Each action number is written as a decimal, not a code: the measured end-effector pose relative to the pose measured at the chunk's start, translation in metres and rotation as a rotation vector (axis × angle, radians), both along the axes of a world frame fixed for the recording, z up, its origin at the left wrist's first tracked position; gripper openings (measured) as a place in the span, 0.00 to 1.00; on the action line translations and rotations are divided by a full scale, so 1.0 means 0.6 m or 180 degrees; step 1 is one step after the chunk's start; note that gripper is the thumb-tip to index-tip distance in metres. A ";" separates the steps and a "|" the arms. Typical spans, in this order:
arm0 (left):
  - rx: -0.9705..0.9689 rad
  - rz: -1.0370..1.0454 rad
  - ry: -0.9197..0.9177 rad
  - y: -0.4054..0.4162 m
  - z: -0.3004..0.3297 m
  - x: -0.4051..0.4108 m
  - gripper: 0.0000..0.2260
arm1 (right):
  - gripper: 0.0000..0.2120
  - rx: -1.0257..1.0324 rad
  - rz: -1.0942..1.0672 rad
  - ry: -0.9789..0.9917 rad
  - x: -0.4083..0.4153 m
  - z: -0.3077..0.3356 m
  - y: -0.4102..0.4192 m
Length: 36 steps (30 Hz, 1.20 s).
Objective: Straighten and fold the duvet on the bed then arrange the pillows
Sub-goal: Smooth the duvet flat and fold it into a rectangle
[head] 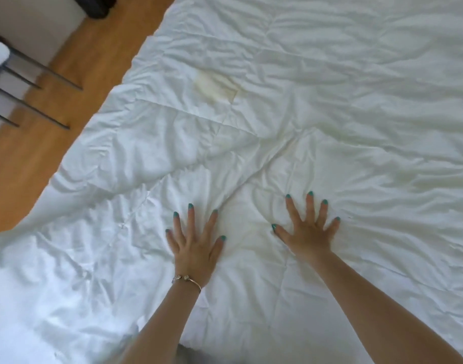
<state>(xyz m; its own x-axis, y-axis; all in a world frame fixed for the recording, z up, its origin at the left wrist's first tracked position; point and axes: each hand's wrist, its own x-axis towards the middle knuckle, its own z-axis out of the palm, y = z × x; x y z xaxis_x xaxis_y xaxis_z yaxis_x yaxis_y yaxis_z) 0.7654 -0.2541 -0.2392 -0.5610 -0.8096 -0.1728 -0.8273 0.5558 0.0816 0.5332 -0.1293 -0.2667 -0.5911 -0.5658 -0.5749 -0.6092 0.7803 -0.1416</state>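
Observation:
A white quilted duvet (317,88) lies spread over the bed and fills most of the view, wrinkled all over, with a yellowish stain near its upper middle. My left hand (195,248) rests flat on the duvet with its fingers spread, a bracelet on the wrist. A short way to the right, my right hand (310,229) also presses flat on the fabric, fingers apart. Neither hand grips any cloth. No pillows are in view.
A wooden floor (67,82) runs along the duvet's left edge. Thin dark chair legs (38,74) and a pale seat stand on it at the far left. A dark object sits at the top left by the wall.

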 end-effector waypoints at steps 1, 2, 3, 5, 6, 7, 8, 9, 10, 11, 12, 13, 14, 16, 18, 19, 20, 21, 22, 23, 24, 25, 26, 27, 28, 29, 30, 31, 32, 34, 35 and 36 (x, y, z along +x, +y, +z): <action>0.0069 0.0264 -0.0096 -0.004 0.003 0.007 0.28 | 0.40 0.0003 0.0013 0.0012 0.001 0.002 0.000; 0.0173 0.0490 -0.0200 -0.006 0.004 0.012 0.28 | 0.40 -0.0004 0.0017 0.0024 0.001 0.003 0.000; 0.0244 0.0640 -0.0274 -0.007 0.004 0.018 0.28 | 0.40 -0.0009 0.0014 0.0032 0.001 0.003 0.000; 0.0216 0.0669 -0.0368 -0.004 -0.001 0.026 0.28 | 0.40 -0.0008 0.0019 0.0049 -0.002 0.004 -0.002; 0.0156 0.0631 -0.0377 -0.004 -0.004 0.030 0.28 | 0.40 0.0015 0.0042 0.0048 -0.003 0.006 -0.003; 0.0056 0.0567 -0.0379 -0.007 -0.005 0.034 0.29 | 0.40 0.0059 0.0048 0.0030 -0.003 0.007 -0.004; -0.0070 0.0461 -0.0414 -0.015 -0.007 0.040 0.30 | 0.40 0.0103 0.0020 0.0003 -0.001 0.009 -0.005; -0.0184 0.0295 -0.0499 -0.028 -0.008 0.047 0.31 | 0.40 0.0145 -0.0033 -0.0025 0.002 0.012 -0.008; -0.0247 0.0100 -0.0620 -0.044 -0.009 0.053 0.32 | 0.40 0.0161 -0.0111 -0.0060 0.007 0.020 -0.015; -0.0255 -0.0071 -0.0673 -0.061 -0.011 0.058 0.32 | 0.40 0.0087 -0.0206 -0.0102 0.013 0.030 -0.026; -0.0240 -0.0225 -0.0598 -0.076 -0.012 0.059 0.30 | 0.40 -0.0120 -0.0258 -0.0116 0.021 0.042 -0.038; -0.0279 -0.0369 -0.0425 -0.091 -0.011 0.058 0.27 | 0.40 -0.0464 -0.0180 -0.0083 0.030 0.056 -0.052; -0.0309 -0.0465 -0.0218 -0.106 -0.011 0.058 0.26 | 0.40 -0.0874 0.0048 -0.0041 0.040 0.072 -0.068; -0.0416 -0.0463 0.0130 -0.140 -0.003 0.059 0.34 | 0.41 -0.1474 0.0570 -0.0254 0.061 0.100 -0.104; -0.0475 -0.0446 0.0304 -0.190 0.029 0.061 0.36 | 0.42 -0.1598 0.0728 -0.0655 0.081 0.123 -0.146; -0.0522 -0.0559 0.0374 -0.219 0.051 0.065 0.30 | 0.42 -0.1639 0.0744 -0.0751 0.090 0.129 -0.166; -0.0609 -0.0713 0.0461 -0.250 0.073 0.068 0.24 | 0.43 -0.1704 0.0748 -0.0783 0.098 0.135 -0.186; -0.0715 -0.0853 0.0536 -0.277 0.100 0.070 0.20 | 0.43 -0.1765 0.0751 -0.0812 0.104 0.139 -0.206; -0.0812 -0.1000 0.0595 -0.302 0.126 0.070 0.20 | 0.43 -0.1815 0.0761 -0.0847 0.109 0.144 -0.225; -0.0889 -0.1162 0.0616 -0.323 0.151 0.070 0.22 | 0.44 -0.1869 0.0759 -0.0874 0.113 0.148 -0.243; -0.0935 -0.1307 0.0635 -0.344 0.173 0.068 0.25 | 0.44 -0.1939 0.0752 -0.0876 0.116 0.151 -0.260; -0.0932 -0.1392 0.0598 -0.364 0.193 0.065 0.27 | 0.45 -0.2017 0.0740 -0.0851 0.118 0.155 -0.278; -0.0950 -0.1471 0.0527 -0.388 0.207 0.061 0.29 | 0.45 -0.2101 0.0721 -0.0812 0.117 0.159 -0.295; -0.1034 -0.1596 0.0455 -0.413 0.218 0.054 0.30 | 0.45 -0.2186 0.0705 -0.0770 0.113 0.163 -0.312; -0.1143 -0.1760 0.0324 -0.440 0.229 0.044 0.30 | 0.46 -0.2239 0.0693 -0.0708 0.106 0.164 -0.328; -0.1243 -0.1924 0.0060 -0.466 0.243 0.028 0.31 | 0.46 -0.2244 0.0692 -0.0641 0.096 0.165 -0.343; -0.1302 -0.2073 -0.0256 -0.495 0.256 0.007 0.31 | 0.47 -0.2218 0.0702 -0.0580 0.086 0.164 -0.357; -0.1315 -0.2184 -0.0609 -0.526 0.269 -0.017 0.32 | 0.47 -0.2184 0.0721 -0.0522 0.076 0.161 -0.370; -0.1382 -0.2258 -0.0961 -0.559 0.276 -0.043 0.32 | 0.48 -0.2166 0.0718 -0.0455 0.069 0.157 -0.383; -0.1949 -0.2163 -0.1308 -0.616 0.273 -0.103 0.34 | 0.51 -0.2180 0.0533 -0.0255 0.060 0.145 -0.408; -0.2125 -0.1844 -0.1266 -0.630 0.265 -0.133 0.35 | 0.52 -0.2132 0.0372 -0.0141 0.060 0.137 -0.419; -0.2056 -0.1402 -0.1147 -0.631 0.253 -0.159 0.35 | 0.52 -0.2011 0.0191 0.0022 0.064 0.126 -0.428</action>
<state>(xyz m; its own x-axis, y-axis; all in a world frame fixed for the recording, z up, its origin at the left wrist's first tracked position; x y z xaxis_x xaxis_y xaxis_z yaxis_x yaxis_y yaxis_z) 0.6698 -0.6326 -0.0871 -0.8466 -0.5319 0.0187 -0.4398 0.6794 -0.5874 0.5715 -0.3863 -0.1909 -0.5502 -0.8270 -0.1154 -0.6519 0.5118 -0.5595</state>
